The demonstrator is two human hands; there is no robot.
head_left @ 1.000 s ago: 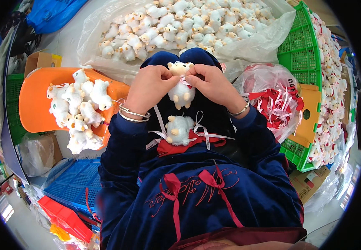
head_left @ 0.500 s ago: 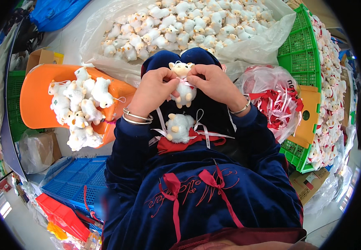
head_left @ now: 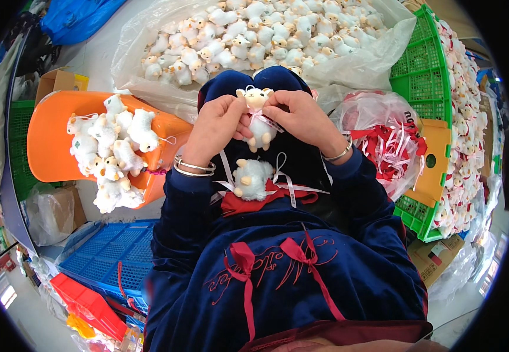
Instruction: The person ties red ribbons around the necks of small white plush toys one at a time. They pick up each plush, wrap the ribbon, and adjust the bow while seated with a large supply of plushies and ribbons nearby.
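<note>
A small white plush sheep (head_left: 262, 130) stands upright over my lap, facing up toward me, with a pale pink ribbon (head_left: 271, 121) at its neck. At the sheep's left side, my left hand (head_left: 221, 120) has its fingers closed at the neck, gripping the ribbon and toy. My right hand (head_left: 302, 115) pinches the ribbon on the other side of the neck. Below them, a second plush sheep (head_left: 252, 179) lies on my lap on red cloth pieces (head_left: 244, 203). White printed ribbons (head_left: 291, 189) spread around it.
An orange chair (head_left: 52, 138) at left bears several plush sheep. Ahead, a large clear plastic sheet (head_left: 372, 64) holds a heap of them. On the right are a plastic bag of red and white ribbons (head_left: 386, 149) and a green crate (head_left: 422, 70). A blue crate (head_left: 110, 252) stands lower left.
My left hand has shifted slightly up and left at the sheep's neck, and its fingers have opened a little. The ribbon's end now shows across the sheep's chest. The right hand has barely moved.
</note>
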